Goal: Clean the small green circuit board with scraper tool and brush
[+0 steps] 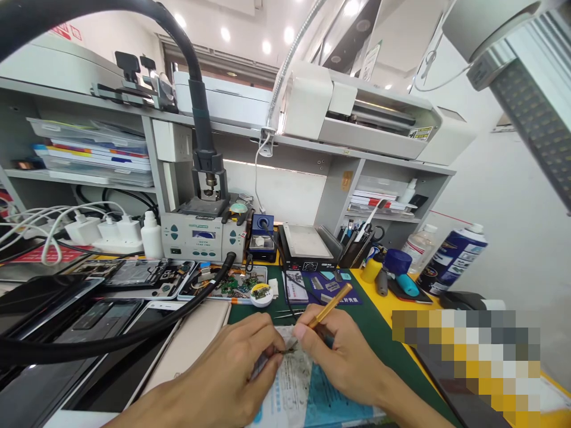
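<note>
My left hand [243, 359] is closed in a pinch on a small dark part [289, 351], too small and covered to name. Across from it, my right hand [339, 351] grips a slim gold pen-shaped tool [330, 306], its upper end tilted up to the right. The lower end of this tool is hidden by my fingers. Something dark blue [329, 339] shows under the right hand, mostly covered. Both hands work close together over a blue-and-white printed sheet [294, 392] with dark smudges. Tweezers [288, 313] lie just beyond the fingers.
Phones and panels [134, 351] crowd the left, crossed by a thick black hose [178, 321]. Behind stand a rework station [203, 238], a soldering iron stand [262, 244] and a hot plate [307, 246]. A parts tray [263, 276] lies ahead; bottles and a spray can [452, 258] stand right.
</note>
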The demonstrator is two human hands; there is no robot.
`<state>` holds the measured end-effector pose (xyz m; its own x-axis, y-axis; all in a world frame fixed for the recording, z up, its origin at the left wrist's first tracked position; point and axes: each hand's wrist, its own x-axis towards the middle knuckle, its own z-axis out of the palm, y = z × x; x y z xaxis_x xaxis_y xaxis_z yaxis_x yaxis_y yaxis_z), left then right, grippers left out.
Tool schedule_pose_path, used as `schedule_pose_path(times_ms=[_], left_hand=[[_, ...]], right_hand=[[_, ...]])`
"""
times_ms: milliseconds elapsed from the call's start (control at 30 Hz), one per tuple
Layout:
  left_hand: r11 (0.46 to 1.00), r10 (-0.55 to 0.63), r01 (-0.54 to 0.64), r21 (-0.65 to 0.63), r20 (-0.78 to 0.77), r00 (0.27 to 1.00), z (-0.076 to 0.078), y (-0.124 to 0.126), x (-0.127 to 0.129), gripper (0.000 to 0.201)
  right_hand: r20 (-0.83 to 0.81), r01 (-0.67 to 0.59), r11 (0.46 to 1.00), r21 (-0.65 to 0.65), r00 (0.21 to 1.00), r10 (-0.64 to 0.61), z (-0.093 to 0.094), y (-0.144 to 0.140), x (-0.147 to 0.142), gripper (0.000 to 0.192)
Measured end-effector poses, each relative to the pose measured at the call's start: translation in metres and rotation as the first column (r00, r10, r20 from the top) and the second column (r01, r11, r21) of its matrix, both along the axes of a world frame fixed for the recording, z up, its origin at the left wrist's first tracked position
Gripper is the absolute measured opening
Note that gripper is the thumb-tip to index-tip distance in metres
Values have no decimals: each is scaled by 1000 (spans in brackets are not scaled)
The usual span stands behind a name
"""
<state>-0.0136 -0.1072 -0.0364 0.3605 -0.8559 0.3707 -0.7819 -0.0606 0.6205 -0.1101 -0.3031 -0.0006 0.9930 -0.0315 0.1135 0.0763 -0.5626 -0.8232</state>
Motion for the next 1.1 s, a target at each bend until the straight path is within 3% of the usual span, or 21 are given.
schedule_pose_path(times_ms=[700,1100], left_hand=[[1000,-5,5,-19,17,1000,1,-1,0,13],[1000,6,-6,-27,22,1000,-2,0,0,13]], right_hand=[[30,47,997,-58,999,-45,1,-1,1,40],[-51,6,994,-111,999,-12,6,5,0,36]])
